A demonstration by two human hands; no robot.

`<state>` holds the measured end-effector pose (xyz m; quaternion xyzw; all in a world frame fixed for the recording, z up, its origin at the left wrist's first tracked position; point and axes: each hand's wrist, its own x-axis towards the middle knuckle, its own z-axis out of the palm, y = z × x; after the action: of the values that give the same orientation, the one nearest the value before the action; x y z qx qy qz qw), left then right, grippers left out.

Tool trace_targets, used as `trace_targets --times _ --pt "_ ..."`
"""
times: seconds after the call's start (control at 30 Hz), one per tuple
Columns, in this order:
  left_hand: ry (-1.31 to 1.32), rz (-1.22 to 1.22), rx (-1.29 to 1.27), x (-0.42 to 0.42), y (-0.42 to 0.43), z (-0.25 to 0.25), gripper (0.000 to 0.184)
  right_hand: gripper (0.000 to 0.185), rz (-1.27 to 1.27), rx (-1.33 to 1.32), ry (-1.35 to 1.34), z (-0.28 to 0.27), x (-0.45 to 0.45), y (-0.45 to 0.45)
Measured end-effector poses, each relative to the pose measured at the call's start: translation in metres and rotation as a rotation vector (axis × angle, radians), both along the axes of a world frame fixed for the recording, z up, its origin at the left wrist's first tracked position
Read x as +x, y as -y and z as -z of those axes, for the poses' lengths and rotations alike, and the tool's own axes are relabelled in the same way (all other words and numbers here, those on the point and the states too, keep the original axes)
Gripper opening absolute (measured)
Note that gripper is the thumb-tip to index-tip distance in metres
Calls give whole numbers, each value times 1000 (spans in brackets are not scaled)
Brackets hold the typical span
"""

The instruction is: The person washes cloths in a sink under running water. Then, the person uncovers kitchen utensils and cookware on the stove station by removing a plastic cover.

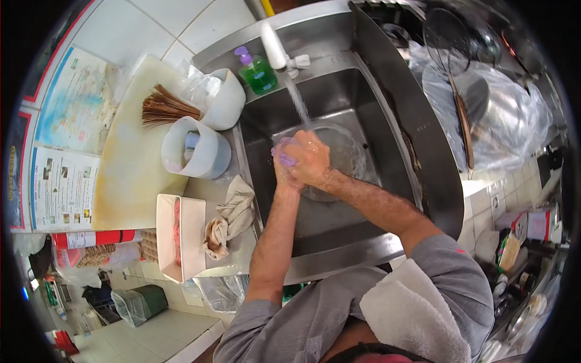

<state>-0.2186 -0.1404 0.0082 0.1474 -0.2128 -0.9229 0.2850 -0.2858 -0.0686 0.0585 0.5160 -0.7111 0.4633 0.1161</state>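
Over the sink (266, 206), my left hand (285, 172) and my right hand (313, 158) are pressed together around a wet purple sponge (285, 155). Only part of the sponge shows between the fingers, so its exact shape is hidden. My right hand lies over the left and covers much of it. Just beyond the knuckles, a stream of water (298, 101) falls from the white tap (273, 45). Below the hands, a round, see-through shape (348, 151) lies at the bottom of the basin, with water around it.
A green soap bottle (259, 75) with a purple pump stands beside the tap. Left of the basin are two white tubs (206, 154), a stick brush (166, 109), a pinkish box (193, 227) and a crumpled cloth (236, 206). A strainer (457, 97) lies on plastic at right.
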Motion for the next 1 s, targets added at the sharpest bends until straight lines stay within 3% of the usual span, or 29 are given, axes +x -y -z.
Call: trace_targets --times 0.17,0.27,0.4,0.5,0.6,0.7,0.77,0.87,0.93,1.0 --pt "195 68 97 25 -21 -3 17 25 -104 -106 -149 12 28 -33" --pt "328 191 75 43 -29 2 16 22 -162 -13 -172 9 38 -62" --pt "532 431 18 62 -42 2 14 17 -268 54 -179 23 56 -91" --pt "741 589 -234 57 -54 -17 13 23 -331 101 -239 28 66 -109" --pt "812 908 -146 58 -40 11 13 11 -345 136 -356 34 75 -123" --pt "932 848 -402 40 -62 -10 12 8 -348 95 -360 40 77 -132" --pt "939 995 -416 30 -57 -3 11 8 -355 110 -362 35 72 -143" --pt "993 1145 -681 12 -78 -27 12 8 -385 89 -360 38 81 -149" --pt "976 1074 -1149 3 -97 -43 15 11 -397 158 -403 30 70 -168" --pt "824 914 -1039 3 -112 -63 12 14 -241 142 -284 13 62 -180"
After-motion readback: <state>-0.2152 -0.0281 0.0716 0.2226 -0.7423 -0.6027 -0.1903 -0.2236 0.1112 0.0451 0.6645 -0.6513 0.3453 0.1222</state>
